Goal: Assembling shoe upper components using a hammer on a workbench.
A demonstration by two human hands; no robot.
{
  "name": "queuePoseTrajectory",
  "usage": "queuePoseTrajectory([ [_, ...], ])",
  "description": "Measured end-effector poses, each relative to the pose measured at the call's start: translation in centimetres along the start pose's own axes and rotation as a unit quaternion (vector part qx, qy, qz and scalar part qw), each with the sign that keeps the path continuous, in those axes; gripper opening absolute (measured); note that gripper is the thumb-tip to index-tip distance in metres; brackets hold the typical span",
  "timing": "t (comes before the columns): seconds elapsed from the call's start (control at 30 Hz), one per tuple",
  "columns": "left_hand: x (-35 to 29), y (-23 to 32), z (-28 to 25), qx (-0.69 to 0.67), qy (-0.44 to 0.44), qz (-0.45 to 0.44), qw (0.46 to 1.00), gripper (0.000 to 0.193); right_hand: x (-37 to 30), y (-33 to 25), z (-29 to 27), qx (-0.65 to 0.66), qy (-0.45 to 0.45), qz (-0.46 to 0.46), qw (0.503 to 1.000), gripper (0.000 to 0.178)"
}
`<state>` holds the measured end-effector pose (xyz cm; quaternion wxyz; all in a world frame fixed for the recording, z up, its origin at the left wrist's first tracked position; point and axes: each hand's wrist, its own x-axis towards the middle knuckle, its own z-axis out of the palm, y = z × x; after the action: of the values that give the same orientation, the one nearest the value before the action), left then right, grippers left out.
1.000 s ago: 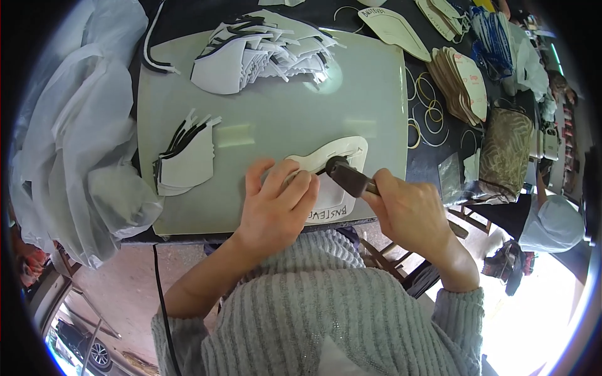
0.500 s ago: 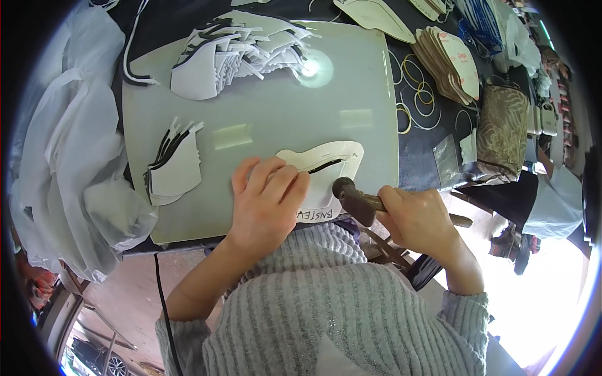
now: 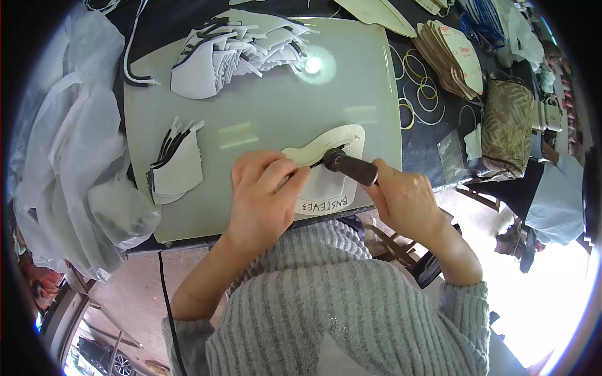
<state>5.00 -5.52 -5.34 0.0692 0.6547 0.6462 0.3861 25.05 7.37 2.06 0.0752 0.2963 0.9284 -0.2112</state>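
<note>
My right hand (image 3: 411,200) grips a hammer (image 3: 352,167). Its dark head rests over the black strip (image 3: 316,163) along the upper edge of a white cut piece (image 3: 327,186). Under that piece lies a cream card template (image 3: 320,143) with hand-drawn marks along its lower edge. My left hand (image 3: 262,194) is bent over the left end of the template, fingers together and the tips pressed on the white piece near the black strip. The left part of both pieces is hidden beneath it.
A grey-green board (image 3: 251,113) covers the table. A heap of white pieces with black edging (image 3: 241,53) lies at the back, a smaller stack (image 3: 179,166) at left. Plastic bags (image 3: 75,150) fill the left side; card pieces (image 3: 448,56) and a patterned pouch (image 3: 506,125) are at right.
The hammer has moved up and slightly left, from beside the white piece onto its black edge. The template has shifted and tilted a little. My left hand stays nearly in place.
</note>
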Motion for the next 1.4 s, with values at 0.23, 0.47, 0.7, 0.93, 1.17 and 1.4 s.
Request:
queuePoseTrajectory([
  [0.23, -0.1, 0.0, 0.2, 0.034, 0.004, 0.054, 0.998, 0.024, 0.6, -0.3, -1.1, 0.075, 0.118, -0.067, 0.988, 0.023],
  [0.47, -0.5, 0.3, 0.1, 0.041, 0.008, 0.044, 0.998, 0.025, 1.7, -0.6, -1.6, 0.007, 0.014, -0.107, 0.994, 0.032],
  [0.7, -0.8, -0.5, -0.4, -0.006, 0.018, 0.038, 0.999, 0.024, 2.5, 0.6, -0.9, -0.052, -0.059, -0.095, 0.992, 0.033],
  [0.93, -0.9, -0.4, -0.4, -0.022, 0.007, 0.016, 1.0, 0.028, 4.3, 1.4, -2.4, -0.055, -0.176, -0.132, 0.974, 0.028],
  [1.17, -0.7, -0.5, -0.6, -0.046, -0.003, 0.006, 0.999, 0.027, 4.6, 1.0, -2.2, -0.035, -0.159, -0.185, 0.969, 0.034],
  [1.4, -0.7, -0.6, -0.7, -0.066, 0.01, -0.005, 0.998, 0.023, 4.6, -0.3, -2.3, -0.064, -0.178, -0.153, 0.97, 0.034],
])
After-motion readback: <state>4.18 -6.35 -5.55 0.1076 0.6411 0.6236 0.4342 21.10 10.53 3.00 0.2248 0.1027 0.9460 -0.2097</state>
